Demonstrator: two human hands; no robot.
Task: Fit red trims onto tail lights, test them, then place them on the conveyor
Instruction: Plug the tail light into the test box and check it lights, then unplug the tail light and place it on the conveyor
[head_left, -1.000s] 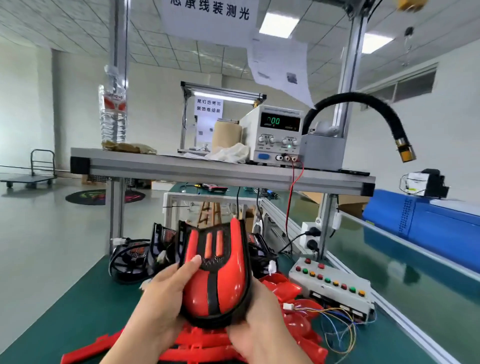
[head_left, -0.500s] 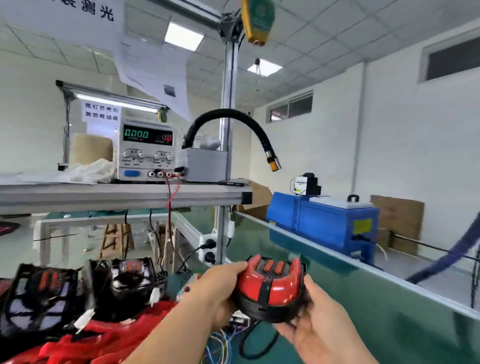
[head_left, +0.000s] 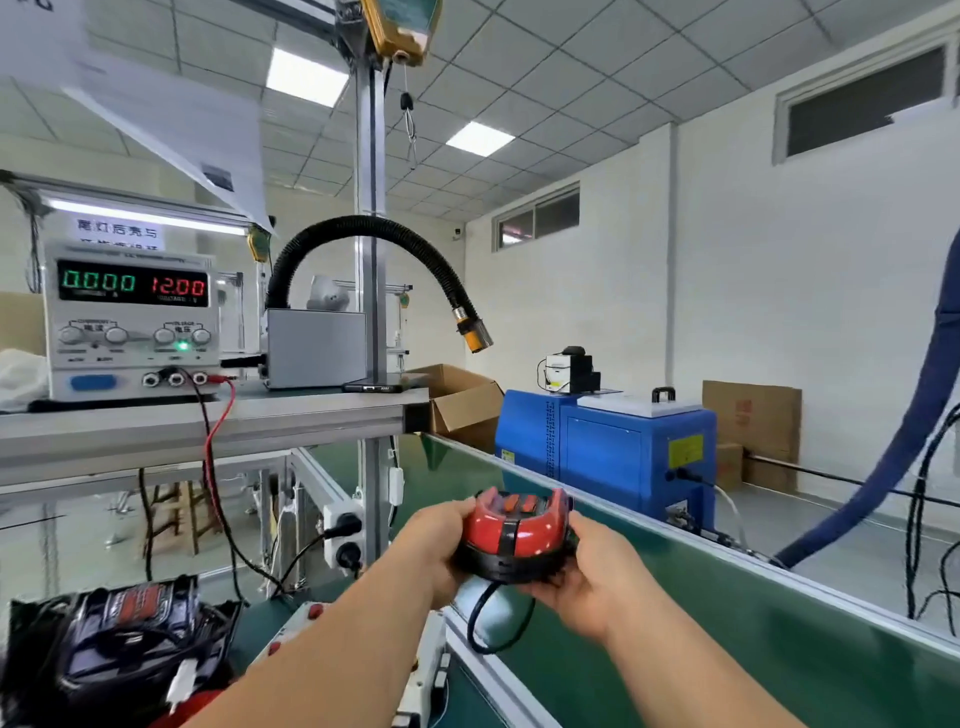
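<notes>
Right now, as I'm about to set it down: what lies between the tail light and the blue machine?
In the head view, only bare green conveyor belt and its far aluminium rail separate the tail light from the blue machine.

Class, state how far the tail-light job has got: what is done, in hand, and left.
Done: the red trim sits on the tail light. In hand: left hand and right hand hold it over the conveyor, its cable dangling. Left: setting it down; black lamps wait at lower left. Testing cannot be confirmed.
</notes>
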